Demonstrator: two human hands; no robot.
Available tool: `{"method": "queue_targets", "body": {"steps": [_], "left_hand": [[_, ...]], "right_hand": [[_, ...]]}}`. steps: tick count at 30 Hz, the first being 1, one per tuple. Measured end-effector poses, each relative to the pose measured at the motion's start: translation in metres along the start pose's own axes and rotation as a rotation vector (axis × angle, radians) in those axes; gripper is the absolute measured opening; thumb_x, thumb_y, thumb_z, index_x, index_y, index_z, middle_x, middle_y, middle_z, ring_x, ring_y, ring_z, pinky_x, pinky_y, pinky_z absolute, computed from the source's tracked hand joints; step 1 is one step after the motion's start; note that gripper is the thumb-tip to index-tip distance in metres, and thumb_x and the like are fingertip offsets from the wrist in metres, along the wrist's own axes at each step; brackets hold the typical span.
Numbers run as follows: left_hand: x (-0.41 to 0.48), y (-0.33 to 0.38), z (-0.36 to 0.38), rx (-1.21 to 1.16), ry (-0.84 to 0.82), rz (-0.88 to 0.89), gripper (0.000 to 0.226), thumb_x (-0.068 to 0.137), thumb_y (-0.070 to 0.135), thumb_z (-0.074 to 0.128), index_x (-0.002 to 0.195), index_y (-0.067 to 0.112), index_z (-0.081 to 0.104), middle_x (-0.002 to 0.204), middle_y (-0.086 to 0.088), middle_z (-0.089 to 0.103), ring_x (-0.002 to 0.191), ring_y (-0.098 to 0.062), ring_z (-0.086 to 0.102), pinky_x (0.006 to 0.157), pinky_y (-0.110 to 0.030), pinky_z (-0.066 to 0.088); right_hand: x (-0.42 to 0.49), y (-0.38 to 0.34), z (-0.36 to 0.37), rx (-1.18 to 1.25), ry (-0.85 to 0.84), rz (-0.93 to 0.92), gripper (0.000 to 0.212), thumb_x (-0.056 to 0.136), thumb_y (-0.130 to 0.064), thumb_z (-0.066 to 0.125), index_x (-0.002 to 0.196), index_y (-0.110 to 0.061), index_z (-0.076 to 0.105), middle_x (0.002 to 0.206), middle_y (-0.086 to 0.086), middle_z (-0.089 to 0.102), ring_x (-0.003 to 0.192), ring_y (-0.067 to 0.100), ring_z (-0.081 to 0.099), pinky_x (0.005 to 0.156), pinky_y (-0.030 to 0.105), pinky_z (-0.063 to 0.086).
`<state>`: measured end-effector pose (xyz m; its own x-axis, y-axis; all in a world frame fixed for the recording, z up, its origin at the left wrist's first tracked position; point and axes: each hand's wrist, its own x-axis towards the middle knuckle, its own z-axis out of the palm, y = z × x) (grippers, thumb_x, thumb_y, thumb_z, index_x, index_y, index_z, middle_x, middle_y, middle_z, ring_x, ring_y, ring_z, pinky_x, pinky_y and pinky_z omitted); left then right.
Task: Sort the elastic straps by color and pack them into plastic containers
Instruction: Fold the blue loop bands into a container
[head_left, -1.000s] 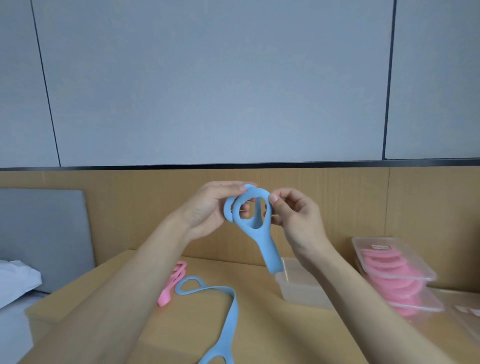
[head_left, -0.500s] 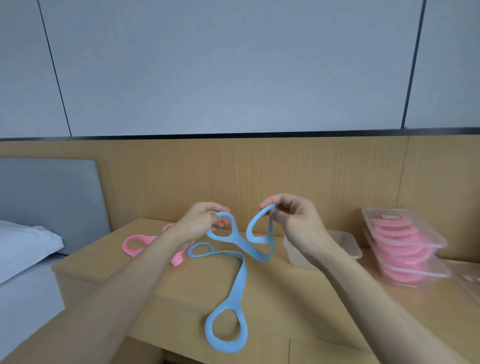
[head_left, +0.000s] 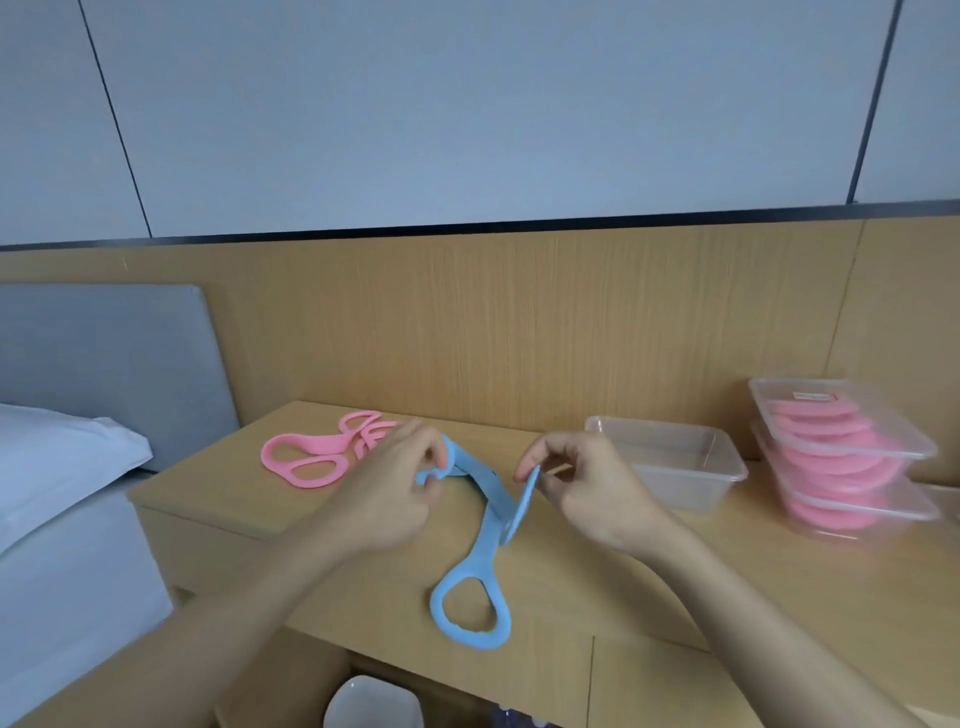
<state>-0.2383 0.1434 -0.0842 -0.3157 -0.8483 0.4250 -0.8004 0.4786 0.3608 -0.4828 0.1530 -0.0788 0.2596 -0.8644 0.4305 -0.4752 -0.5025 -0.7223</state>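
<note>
My left hand (head_left: 387, 493) pinches one loop of a blue elastic strap (head_left: 522, 499), and my right hand (head_left: 587, 488) pinches its other loop; the strap sags between them just above the wooden table (head_left: 675, 587). A second blue strap (head_left: 475, 587) lies on the table below my hands, its big loop near the front edge. Pink straps (head_left: 317, 457) lie at the far left of the table. An empty clear plastic container (head_left: 670, 460) stands right of my right hand. Two lidded containers of pink straps (head_left: 841, 457) are stacked at the far right.
A wooden wall panel (head_left: 519, 322) runs behind the table. A bed with a white pillow (head_left: 57, 457) and grey headboard (head_left: 104, 364) is on the left. A white bin (head_left: 371, 704) stands under the table's front edge.
My hands have come down toward the table with the blue strap and drawn its loops apart. The view has tilted down, showing more of the table.
</note>
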Motion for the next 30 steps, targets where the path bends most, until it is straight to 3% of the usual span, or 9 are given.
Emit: {"method": "queue_targets", "body": {"steps": [2, 5, 7, 11, 14, 17, 22, 25, 30], "left_hand": [[-0.044, 0.009, 0.012, -0.061, -0.039, 0.165, 0.027, 0.074, 0.011, 0.053, 0.087, 0.032, 0.044, 0.096, 0.018, 0.044, 0.091, -0.007, 0.047, 0.074, -0.035, 0.044], [-0.086, 0.009, 0.033, 0.136, -0.221, 0.33, 0.035, 0.074, 0.03, 0.063, 0.103, 0.035, 0.044, 0.121, 0.022, 0.037, 0.113, 0.001, 0.04, 0.093, -0.02, 0.038], [-0.093, 0.005, 0.045, 0.293, -0.219, 0.393, 0.047, 0.07, 0.038, 0.072, 0.11, 0.034, 0.046, 0.129, 0.017, 0.037, 0.119, 0.0, 0.034, 0.101, -0.017, 0.028], [-0.085, 0.006, 0.048, 0.36, -0.113, 0.474, 0.038, 0.066, 0.013, 0.073, 0.101, 0.023, 0.059, 0.12, 0.007, 0.055, 0.111, -0.012, 0.048, 0.094, -0.022, 0.04], [-0.081, 0.007, 0.044, 0.151, -0.071, 0.381, 0.012, 0.082, 0.024, 0.068, 0.092, 0.021, 0.062, 0.116, 0.013, 0.057, 0.106, -0.009, 0.056, 0.083, -0.031, 0.051], [-0.072, 0.014, 0.034, -0.161, -0.039, 0.157, 0.023, 0.086, 0.044, 0.069, 0.088, 0.022, 0.067, 0.109, 0.019, 0.06, 0.098, -0.004, 0.061, 0.086, -0.032, 0.05], [-0.043, 0.027, 0.014, -0.253, 0.181, 0.126, 0.013, 0.086, 0.035, 0.073, 0.087, 0.025, 0.081, 0.115, 0.016, 0.052, 0.106, -0.007, 0.053, 0.093, -0.019, 0.042], [-0.026, 0.032, 0.004, -0.252, 0.195, 0.125, 0.013, 0.09, 0.036, 0.072, 0.087, 0.028, 0.082, 0.127, 0.016, 0.053, 0.114, -0.002, 0.049, 0.096, -0.012, 0.036], [0.001, 0.044, -0.009, -0.51, 0.209, 0.014, 0.016, 0.093, 0.019, 0.072, 0.077, 0.018, 0.076, 0.087, 0.0, 0.07, 0.078, -0.021, 0.063, 0.069, -0.032, 0.048]], "right_hand": [[-0.003, 0.005, 0.001, 0.005, -0.034, 0.004, 0.029, 0.089, 0.002, 0.063, 0.076, -0.024, 0.069, 0.078, -0.011, 0.072, 0.073, 0.002, 0.065, 0.075, 0.005, 0.045], [-0.003, 0.009, 0.005, 0.04, -0.049, 0.015, 0.019, 0.089, -0.003, 0.068, 0.079, -0.019, 0.069, 0.08, -0.006, 0.073, 0.077, 0.005, 0.066, 0.074, 0.018, 0.052], [-0.002, 0.01, 0.009, 0.06, -0.038, 0.022, 0.015, 0.089, -0.005, 0.07, 0.081, -0.017, 0.069, 0.082, -0.004, 0.073, 0.08, 0.008, 0.067, 0.077, 0.025, 0.055], [-0.001, 0.009, 0.019, 0.074, 0.002, 0.009, 0.013, 0.088, -0.006, 0.072, 0.082, -0.017, 0.068, 0.085, -0.001, 0.071, 0.086, 0.016, 0.066, 0.084, 0.04, 0.056], [-0.005, 0.008, 0.02, 0.123, 0.016, -0.001, 0.019, 0.088, -0.003, 0.071, 0.079, -0.019, 0.066, 0.083, 0.002, 0.069, 0.085, 0.024, 0.066, 0.08, 0.051, 0.057], [-0.008, 0.009, 0.018, 0.198, 0.026, 0.013, 0.025, 0.088, 0.004, 0.069, 0.077, -0.018, 0.065, 0.078, 0.001, 0.066, 0.082, 0.029, 0.064, 0.076, 0.054, 0.058], [-0.009, 0.004, 0.016, 0.347, 0.017, 0.035, 0.021, 0.088, 0.009, 0.068, 0.081, -0.011, 0.066, 0.072, -0.003, 0.06, 0.066, 0.01, 0.057, 0.06, 0.027, 0.053], [-0.007, -0.004, 0.012, 0.419, -0.002, 0.027, 0.014, 0.092, 0.004, 0.067, 0.087, -0.009, 0.067, 0.079, 0.003, 0.063, 0.071, 0.015, 0.058, 0.063, 0.027, 0.053], [0.0, -0.019, 0.0, 0.557, -0.007, 0.046, 0.011, 0.096, 0.003, 0.062, 0.09, -0.004, 0.067, 0.078, 0.003, 0.064, 0.072, 0.014, 0.064, 0.074, 0.028, 0.061]]}}
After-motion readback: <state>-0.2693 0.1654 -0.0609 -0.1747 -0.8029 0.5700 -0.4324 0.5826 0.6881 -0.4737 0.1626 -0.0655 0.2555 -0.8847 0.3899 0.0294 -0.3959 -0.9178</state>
